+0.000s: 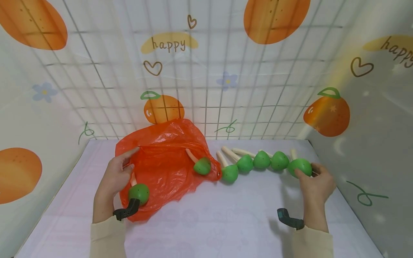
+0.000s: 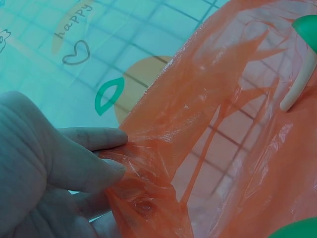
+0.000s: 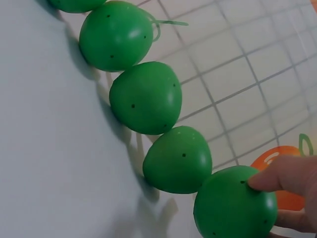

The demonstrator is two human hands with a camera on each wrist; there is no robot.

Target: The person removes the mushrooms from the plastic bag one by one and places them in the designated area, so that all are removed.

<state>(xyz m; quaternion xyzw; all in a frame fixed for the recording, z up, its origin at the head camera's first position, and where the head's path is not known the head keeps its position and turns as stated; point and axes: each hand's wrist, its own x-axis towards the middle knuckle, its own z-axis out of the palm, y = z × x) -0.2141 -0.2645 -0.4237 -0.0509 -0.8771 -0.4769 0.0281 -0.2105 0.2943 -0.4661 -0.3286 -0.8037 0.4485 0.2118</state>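
Green mushroom [image 1: 298, 165] — gripped; stem [image 1: 293, 154] toward backdrop [image 1: 206, 82]

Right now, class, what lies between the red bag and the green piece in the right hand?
Four other green pieces, in a row, as the head view shows.

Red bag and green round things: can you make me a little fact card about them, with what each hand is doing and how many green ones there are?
Bag: red plastic bag, on the pale table
Left hand: pinches the bag's edge
Right hand: holds the rightmost green round thing
Green things in the row: five, counting the held one
Green things at the bag: two, one near the left hand, one towards the bag's right side; on or inside, I can't tell
Total: seven
Sticks: pale
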